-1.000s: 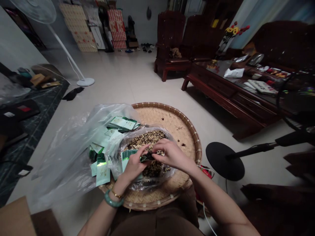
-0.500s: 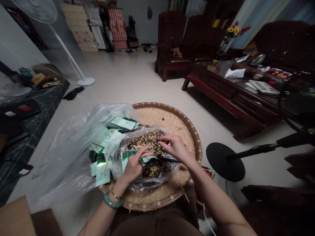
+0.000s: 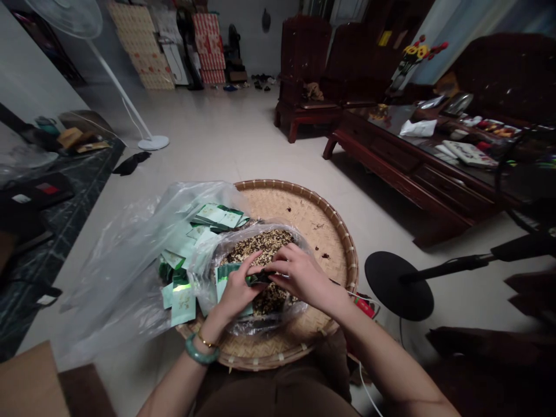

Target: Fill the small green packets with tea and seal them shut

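Note:
A round woven bamboo tray (image 3: 330, 223) rests on my lap. On it lies a clear plastic bag of dried brown bits (image 3: 256, 244). My left hand (image 3: 234, 292) grips a small green packet (image 3: 228, 273) over that bag. My right hand (image 3: 299, 275) is closed, its fingers pinched at the packet's dark open mouth (image 3: 259, 278). What the right fingers hold is too small to make out. A larger clear bag (image 3: 130, 260) with several green packets (image 3: 182, 298) spills over the tray's left side.
A dark wooden coffee table (image 3: 417, 168) with clutter stands at the right. A black round stand base (image 3: 398, 285) sits on the floor beside the tray. A white fan stand (image 3: 152, 142) is at the back left, wooden chairs (image 3: 304, 63) behind.
My right hand had gone out to the pile of dried bits half a second ago; now it is back at the mouth of the packet. The left hand has stayed put.

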The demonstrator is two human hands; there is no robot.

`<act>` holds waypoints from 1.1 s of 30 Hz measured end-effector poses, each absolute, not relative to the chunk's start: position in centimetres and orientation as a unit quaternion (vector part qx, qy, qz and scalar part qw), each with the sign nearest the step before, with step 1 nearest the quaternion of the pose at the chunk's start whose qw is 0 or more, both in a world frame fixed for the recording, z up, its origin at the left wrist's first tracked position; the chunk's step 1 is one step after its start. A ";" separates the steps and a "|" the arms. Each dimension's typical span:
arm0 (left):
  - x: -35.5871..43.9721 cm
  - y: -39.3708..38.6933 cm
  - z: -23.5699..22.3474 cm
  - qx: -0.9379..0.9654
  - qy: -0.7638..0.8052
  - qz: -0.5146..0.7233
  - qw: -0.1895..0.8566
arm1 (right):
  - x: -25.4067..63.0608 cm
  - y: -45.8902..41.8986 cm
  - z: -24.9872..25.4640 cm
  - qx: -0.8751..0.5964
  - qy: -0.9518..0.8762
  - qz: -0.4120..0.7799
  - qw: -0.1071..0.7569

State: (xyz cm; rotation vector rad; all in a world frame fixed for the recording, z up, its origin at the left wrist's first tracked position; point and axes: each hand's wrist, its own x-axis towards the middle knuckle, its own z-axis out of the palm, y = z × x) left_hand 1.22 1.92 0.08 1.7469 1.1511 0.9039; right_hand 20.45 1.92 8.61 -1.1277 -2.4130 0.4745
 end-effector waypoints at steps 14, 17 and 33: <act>0.8 2.4 -1.3 0.676 0.441 0.351 0.475 | 18.5 2.2 6.1 -0.433 -0.894 0.107 0.039; 0.6 2.5 -1.4 0.663 0.458 0.354 0.476 | 18.9 2.5 5.8 -0.442 -0.886 0.129 0.055; 1.6 2.7 0.4 0.584 0.508 0.432 0.463 | 19.7 3.7 4.4 -0.451 -0.788 0.290 0.304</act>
